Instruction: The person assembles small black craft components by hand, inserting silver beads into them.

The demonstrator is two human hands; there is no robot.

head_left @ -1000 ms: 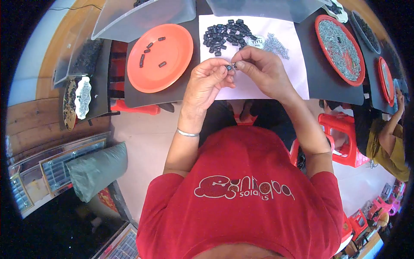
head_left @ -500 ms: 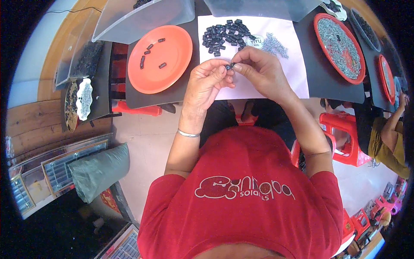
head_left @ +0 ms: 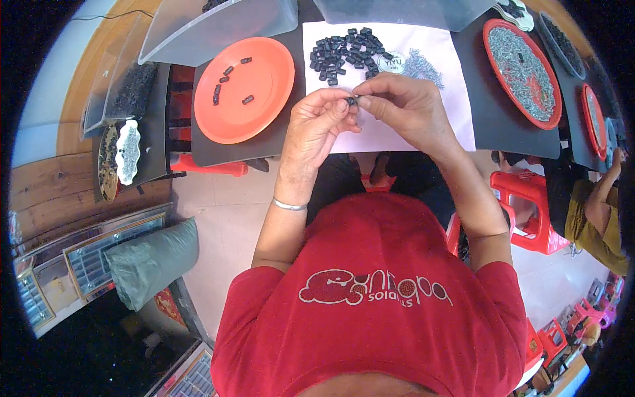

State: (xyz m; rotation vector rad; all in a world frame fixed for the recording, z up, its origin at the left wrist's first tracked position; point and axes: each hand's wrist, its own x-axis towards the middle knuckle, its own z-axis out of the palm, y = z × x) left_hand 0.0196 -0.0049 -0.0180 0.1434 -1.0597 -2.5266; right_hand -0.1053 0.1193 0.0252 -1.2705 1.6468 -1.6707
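My left hand [head_left: 316,129] pinches a small black cylindrical part [head_left: 351,101] between thumb and fingertips, just above the near half of a pale pink sheet [head_left: 440,122]. Thumb and forefinger of my right hand [head_left: 407,109] are closed at the right end of that part; what they grip is too small to make out. Beyond my hands, a heap of similar black parts [head_left: 344,54] lies on the sheet. To its right are a round white label-like disc [head_left: 391,63] and a scatter of thin silvery metal pieces [head_left: 423,69].
An orange-red plate [head_left: 258,109] with several black parts stands at left. At right, a red tray [head_left: 491,49] holds silvery pieces. Clear plastic bins [head_left: 218,33] line the far side. Red stools [head_left: 529,208] and another person's arm [head_left: 600,192] appear at right.
The black part has turned slightly between my fingertips, and my right fingers have shifted a little against it. Both hands stay in nearly the same place.
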